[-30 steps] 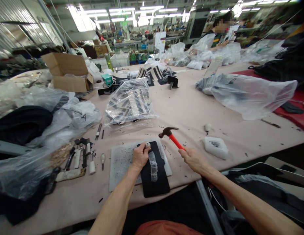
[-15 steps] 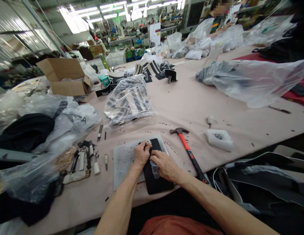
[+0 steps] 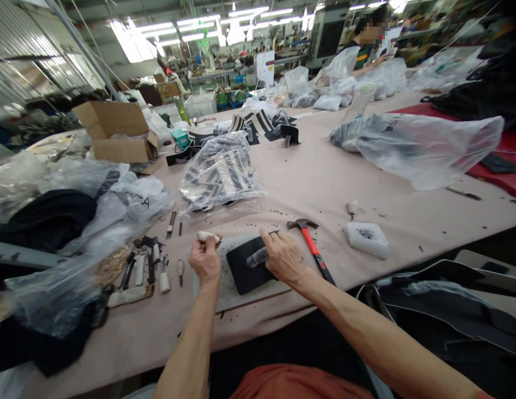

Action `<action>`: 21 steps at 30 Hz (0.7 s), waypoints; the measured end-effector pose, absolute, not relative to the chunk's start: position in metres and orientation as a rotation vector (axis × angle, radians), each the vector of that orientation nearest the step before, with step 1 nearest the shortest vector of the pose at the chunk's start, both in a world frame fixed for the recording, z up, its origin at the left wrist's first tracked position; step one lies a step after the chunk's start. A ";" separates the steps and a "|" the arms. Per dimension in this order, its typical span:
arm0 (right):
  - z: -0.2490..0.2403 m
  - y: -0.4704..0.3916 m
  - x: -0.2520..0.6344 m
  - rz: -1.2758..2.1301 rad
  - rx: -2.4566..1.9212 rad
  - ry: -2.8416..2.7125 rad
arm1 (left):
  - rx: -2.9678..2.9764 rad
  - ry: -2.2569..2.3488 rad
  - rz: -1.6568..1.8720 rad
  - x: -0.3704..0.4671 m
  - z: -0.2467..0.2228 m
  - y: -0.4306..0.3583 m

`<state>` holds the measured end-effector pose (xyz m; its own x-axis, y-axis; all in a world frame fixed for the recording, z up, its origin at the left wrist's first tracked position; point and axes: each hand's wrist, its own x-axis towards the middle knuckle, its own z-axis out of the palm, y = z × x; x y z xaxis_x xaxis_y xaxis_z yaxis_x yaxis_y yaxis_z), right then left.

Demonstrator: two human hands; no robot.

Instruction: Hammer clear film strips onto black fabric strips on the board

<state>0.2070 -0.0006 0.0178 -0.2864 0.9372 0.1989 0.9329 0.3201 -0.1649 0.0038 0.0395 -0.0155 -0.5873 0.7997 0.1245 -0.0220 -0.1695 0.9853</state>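
Note:
My left hand (image 3: 205, 266) is closed round a white-handled tool (image 3: 208, 237), held above the left part of a grey board (image 3: 233, 302); its working tip is hidden. My right hand (image 3: 286, 257) grips the right part of a flat black panel (image 3: 241, 280) lying tilted across the board. A grey handle-like strip wrapped in clear plastic (image 3: 256, 258) sits on the panel, beside my right fingers. Right of the board rests a claw hammer (image 3: 311, 244) with a red and black handle, apart from both hands. Small dark bits are scattered around the board.
A plastic bag of striped pieces (image 3: 220, 172) lies beyond the board. Hand tools (image 3: 143, 269) are grouped at left, near an open cardboard box (image 3: 120, 133). At right are a white block with dark bits (image 3: 368, 239) and a large plastic bag (image 3: 424, 147). A person (image 3: 366, 39) is at the back.
My left hand has moved left, off the panel, with the white-handled tool. The black panel has swung from lengthwise to crosswise, with my right hand shifting slightly up and right.

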 end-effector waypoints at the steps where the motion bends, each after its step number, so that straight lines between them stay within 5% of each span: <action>1: 0.025 0.001 0.207 0.071 -1.807 -2.287 | 0.950 1.531 1.829 0.000 -0.009 0.036; 8: 0.022 -0.021 0.197 0.626 -2.033 -2.053 | 1.198 1.571 1.565 0.014 -0.019 0.023; 21: 0.002 -0.023 0.180 0.699 -2.100 -1.909 | 1.249 1.461 1.477 0.041 -0.028 0.046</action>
